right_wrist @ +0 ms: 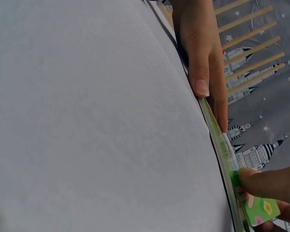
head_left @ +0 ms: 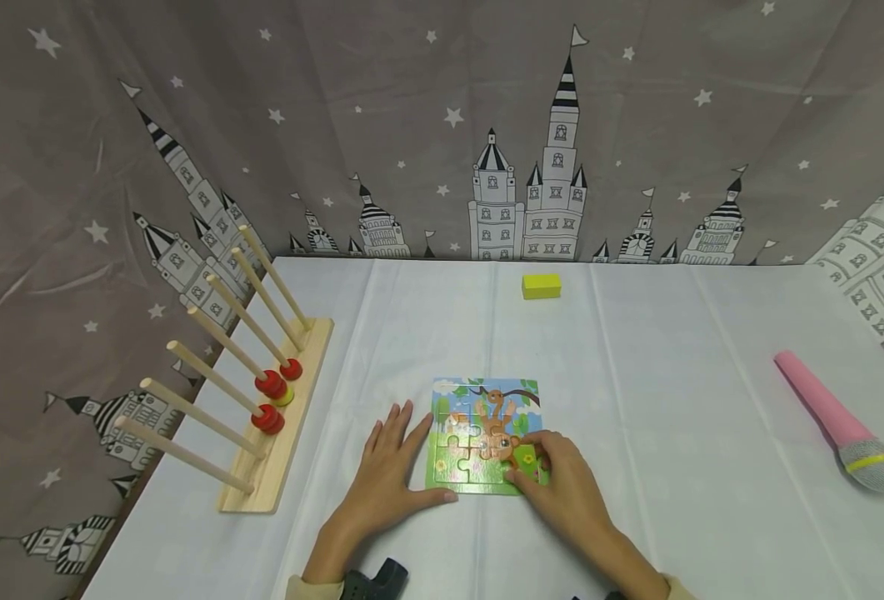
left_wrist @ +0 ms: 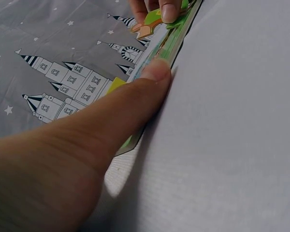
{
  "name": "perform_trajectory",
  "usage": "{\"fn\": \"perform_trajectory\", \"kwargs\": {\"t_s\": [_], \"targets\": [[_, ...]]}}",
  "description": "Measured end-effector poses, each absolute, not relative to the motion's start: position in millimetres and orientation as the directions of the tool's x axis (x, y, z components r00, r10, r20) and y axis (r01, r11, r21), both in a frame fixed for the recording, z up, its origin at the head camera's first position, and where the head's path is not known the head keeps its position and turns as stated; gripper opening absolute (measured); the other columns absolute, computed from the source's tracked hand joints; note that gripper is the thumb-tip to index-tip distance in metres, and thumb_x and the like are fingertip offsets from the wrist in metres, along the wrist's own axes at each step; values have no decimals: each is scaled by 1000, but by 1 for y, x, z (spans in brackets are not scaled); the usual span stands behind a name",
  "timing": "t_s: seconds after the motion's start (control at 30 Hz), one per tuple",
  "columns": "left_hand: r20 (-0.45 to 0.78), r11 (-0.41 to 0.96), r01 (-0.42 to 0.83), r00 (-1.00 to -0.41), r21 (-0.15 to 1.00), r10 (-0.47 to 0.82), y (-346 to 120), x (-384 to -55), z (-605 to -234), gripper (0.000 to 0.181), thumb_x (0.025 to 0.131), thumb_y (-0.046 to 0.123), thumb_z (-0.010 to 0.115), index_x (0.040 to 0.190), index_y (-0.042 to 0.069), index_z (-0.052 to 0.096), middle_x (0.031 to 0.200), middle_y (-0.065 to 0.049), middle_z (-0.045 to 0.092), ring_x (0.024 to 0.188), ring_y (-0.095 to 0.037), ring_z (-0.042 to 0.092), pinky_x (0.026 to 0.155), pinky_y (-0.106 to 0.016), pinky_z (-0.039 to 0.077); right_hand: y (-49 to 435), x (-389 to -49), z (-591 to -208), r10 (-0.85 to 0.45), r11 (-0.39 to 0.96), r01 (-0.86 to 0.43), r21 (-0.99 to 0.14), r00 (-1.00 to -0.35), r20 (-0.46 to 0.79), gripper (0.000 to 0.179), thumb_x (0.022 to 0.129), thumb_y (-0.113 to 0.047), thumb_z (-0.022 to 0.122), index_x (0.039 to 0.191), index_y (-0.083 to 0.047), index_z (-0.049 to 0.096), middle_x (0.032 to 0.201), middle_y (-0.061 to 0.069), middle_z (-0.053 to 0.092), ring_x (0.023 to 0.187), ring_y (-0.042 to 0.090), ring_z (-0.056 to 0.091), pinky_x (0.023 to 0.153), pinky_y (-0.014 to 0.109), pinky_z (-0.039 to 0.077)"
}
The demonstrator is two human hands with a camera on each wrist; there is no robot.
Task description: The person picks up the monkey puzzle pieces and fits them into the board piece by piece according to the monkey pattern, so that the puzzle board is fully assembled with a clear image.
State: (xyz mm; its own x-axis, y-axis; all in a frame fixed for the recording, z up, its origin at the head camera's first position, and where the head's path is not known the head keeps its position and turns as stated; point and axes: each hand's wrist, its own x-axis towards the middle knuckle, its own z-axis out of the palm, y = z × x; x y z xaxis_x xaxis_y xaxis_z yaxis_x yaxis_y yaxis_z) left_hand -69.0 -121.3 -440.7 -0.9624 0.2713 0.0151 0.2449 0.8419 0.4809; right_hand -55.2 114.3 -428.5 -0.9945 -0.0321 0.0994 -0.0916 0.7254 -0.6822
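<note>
A square jigsaw puzzle (head_left: 452,477) with a monkey picture lies flat on the white table in the head view. At its lower right corner my right hand (head_left: 569,487) pinches a green puzzle piece (head_left: 527,457) with a yellow flower, between thumb and fingers. The right wrist view shows this piece (right_wrist: 262,211) tilted up from the board. My left hand (head_left: 387,475) lies with fingers spread along the puzzle's left side, its thumb (left_wrist: 157,71) touching the near edge of the board.
To the left stands a wooden rack (head_left: 310,367) with several upright pegs, some carrying red rings (head_left: 267,419) and one yellow ring. A yellow block (head_left: 541,287) sits at the back. A pink toy microphone (head_left: 824,400) lies on the right. A grey castle-print curtain (head_left: 412,100) hangs behind.
</note>
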Motion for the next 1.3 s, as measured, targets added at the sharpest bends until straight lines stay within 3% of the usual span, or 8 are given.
{"fn": "perform_trajectory", "kwargs": {"t_s": [0.37,0.67,1.0,1.3], "targets": [[19,843,247,-962,478,271,-122,-69,-442,101,60,65,69,141,16,34,152,-12,16,142,-30,7,114,-50,8,116,-50,-434,-40,842,-182,-508,-960,276,44,61,-35,81,94,-8,69,100,9,53,85,21,45,70,31,39],[23,836,249,-962,488,274,-122,-69,-443,101,60,65,69,141,17,33,152,-12,16,142,-30,7,114,-50,8,116,-45,-437,-124,908,-247,-338,-930,346,51,68,-42,75,102,-4,69,106,15,59,89,26,50,69,34,40],[25,837,253,-961,486,276,-122,-69,-442,101,59,64,69,141,16,33,152,-13,16,142,-30,7,114,-50,8,115,-44,-439,-156,913,-281,-294,-910,385,45,71,-40,73,103,-8,70,107,16,60,92,28,51,72,37,42],[20,836,243,-963,493,268,-121,-69,-441,101,59,63,71,140,15,34,152,-13,17,142,-31,8,114,-50,8,114,-41,-439,-180,927,-270,-260,-929,324,43,79,-40,65,109,-8,67,117,19,57,99,31,50,76,41,42]]}}
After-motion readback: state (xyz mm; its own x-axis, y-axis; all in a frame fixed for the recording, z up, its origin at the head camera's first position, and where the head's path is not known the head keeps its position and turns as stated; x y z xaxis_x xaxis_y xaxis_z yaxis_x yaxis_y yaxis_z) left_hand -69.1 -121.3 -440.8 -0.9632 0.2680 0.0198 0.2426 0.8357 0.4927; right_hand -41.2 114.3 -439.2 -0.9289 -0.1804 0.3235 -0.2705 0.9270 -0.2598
